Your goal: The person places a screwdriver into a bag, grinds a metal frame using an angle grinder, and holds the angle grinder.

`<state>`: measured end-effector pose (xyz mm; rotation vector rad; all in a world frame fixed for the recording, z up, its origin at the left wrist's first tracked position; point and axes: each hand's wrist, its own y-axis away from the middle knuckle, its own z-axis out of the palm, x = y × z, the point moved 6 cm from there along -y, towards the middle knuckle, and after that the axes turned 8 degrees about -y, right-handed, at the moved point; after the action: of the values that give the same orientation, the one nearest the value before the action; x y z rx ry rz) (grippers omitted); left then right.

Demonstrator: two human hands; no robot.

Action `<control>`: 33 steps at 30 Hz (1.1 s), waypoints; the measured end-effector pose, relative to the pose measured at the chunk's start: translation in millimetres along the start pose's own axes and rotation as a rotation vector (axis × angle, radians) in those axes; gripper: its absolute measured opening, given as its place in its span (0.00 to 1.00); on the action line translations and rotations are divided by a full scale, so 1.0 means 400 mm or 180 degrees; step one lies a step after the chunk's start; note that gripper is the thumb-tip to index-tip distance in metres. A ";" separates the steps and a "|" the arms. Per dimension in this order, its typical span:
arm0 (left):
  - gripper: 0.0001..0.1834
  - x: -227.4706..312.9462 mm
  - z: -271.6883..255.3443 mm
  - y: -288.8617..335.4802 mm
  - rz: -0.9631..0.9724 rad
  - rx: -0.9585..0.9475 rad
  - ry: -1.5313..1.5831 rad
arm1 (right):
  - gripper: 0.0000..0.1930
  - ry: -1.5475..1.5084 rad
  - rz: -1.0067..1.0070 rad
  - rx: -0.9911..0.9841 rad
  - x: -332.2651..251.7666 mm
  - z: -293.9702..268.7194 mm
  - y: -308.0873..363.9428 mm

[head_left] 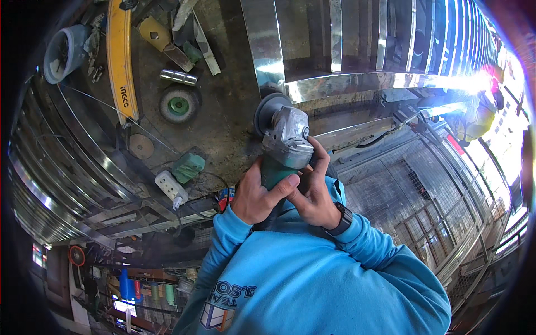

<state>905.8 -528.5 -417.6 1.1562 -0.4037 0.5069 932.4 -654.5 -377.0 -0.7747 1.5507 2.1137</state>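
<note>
An angle grinder with a grey metal head and a green body is held in front of my chest, its dark disc up at the far left of the head. My left hand wraps the body from the left, thumb lying across it. From the right, my right hand grips the same body, one finger reaching up beside the metal head. The two thumbs nearly meet on the near side. Just beyond the disc is the corner of a shiny metal frame.
Left on the work surface lie a yellow level, a green-centred wheel, a metal tube, a green block and a white power strip. A bucket stands far left. At far right another person works beside a bright glare.
</note>
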 end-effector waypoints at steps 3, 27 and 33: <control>0.40 0.034 -0.005 -0.007 -0.0033 -0.0005 -0.0064 | 0.52 0.0141 -0.0055 -0.0057 -0.010 -0.003 -0.011; 0.40 0.076 -0.036 -0.033 0.0044 0.0017 -0.0009 | 0.52 0.0123 -0.0131 -0.0223 -0.060 0.014 -0.066; 0.42 0.052 -0.028 -0.017 -0.0109 -0.0030 -0.0125 | 0.53 0.0085 -0.0095 -0.0178 -0.040 0.011 -0.045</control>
<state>927.4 -516.6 -415.4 1.1637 -0.4191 0.4526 954.9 -645.1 -378.6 -0.8431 1.4898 2.1415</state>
